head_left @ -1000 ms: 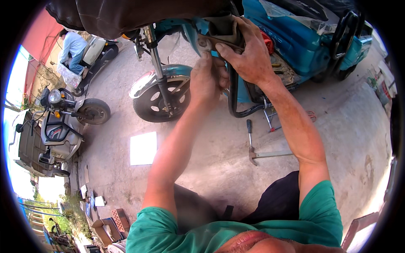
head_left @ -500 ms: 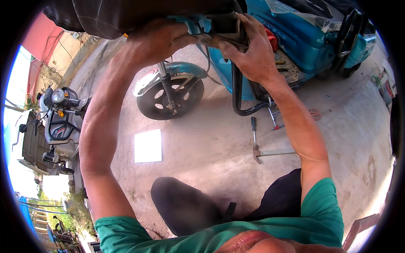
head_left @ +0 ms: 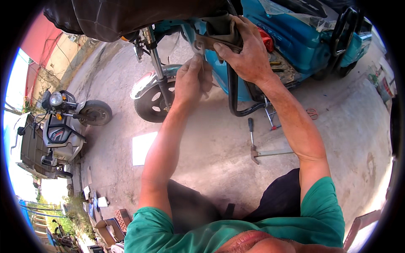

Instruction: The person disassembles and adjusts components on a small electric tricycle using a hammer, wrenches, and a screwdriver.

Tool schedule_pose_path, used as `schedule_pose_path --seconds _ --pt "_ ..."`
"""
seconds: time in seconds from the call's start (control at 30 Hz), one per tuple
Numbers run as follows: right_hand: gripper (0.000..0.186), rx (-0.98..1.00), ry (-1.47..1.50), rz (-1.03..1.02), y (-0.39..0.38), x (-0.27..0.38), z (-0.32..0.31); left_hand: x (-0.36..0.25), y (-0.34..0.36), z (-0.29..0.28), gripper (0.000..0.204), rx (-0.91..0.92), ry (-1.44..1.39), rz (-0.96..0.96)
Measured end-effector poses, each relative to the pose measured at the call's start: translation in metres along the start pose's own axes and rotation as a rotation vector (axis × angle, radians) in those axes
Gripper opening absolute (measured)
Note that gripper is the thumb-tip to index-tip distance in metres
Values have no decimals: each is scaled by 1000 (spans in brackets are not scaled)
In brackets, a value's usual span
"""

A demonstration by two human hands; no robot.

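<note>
A teal three-wheeler stands before me, with its front wheel (head_left: 152,103) to the left of its teal front panel (head_left: 221,74). My right hand (head_left: 251,55) grips the edge of a dark, open-mouthed bag-like part (head_left: 220,28) at the top of that panel, thumb toward me and fingers over its far side. A worn brown strip runs along the part's lower edge. Just below and left of it, my left hand (head_left: 192,80) is closed in a pinch, fingers pointing up. What it holds, if anything, is too small to make out.
A hammer (head_left: 254,155), a screwdriver (head_left: 251,128) and red-handled scissors (head_left: 312,113) lie on the concrete. A white square (head_left: 142,148) is left of them. A black bent bar (head_left: 234,99) juts toward me. Another three-wheeler (head_left: 63,135) stands at the left; a dark cover (head_left: 126,17) hangs overhead.
My left hand has come off the brown strip and dropped down and right, now pinched below it. My right hand keeps its hold on the dark part.
</note>
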State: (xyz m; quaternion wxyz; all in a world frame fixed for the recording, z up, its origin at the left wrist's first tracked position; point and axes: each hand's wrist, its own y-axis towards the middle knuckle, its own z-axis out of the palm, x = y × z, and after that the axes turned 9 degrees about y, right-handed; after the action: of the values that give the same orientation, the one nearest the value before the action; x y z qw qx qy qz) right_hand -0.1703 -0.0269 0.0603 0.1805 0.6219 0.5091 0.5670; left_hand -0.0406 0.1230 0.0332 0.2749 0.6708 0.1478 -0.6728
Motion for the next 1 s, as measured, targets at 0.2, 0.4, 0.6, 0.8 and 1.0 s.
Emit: schedule_pose_path --seconds 0.2,0.4,0.6,0.8,1.0 --pt "78 -24 1 -36 -1 -7 -2 28 5 37 49 -4 -316 88" --pt "79 -36 -10 -41 -1 -8 -1 19 8 50 47 -99 -275 110" --pt "79 -20 -7 -48 1 -3 0 10 17 12 42 -115 312 402" --pt "79 -2 -57 -59 0 2 -3 -103 53 -62 24 215 1536 796" --pt "78 -2 33 -31 1 -2 -3 -127 44 -55 24 174 1653 854"
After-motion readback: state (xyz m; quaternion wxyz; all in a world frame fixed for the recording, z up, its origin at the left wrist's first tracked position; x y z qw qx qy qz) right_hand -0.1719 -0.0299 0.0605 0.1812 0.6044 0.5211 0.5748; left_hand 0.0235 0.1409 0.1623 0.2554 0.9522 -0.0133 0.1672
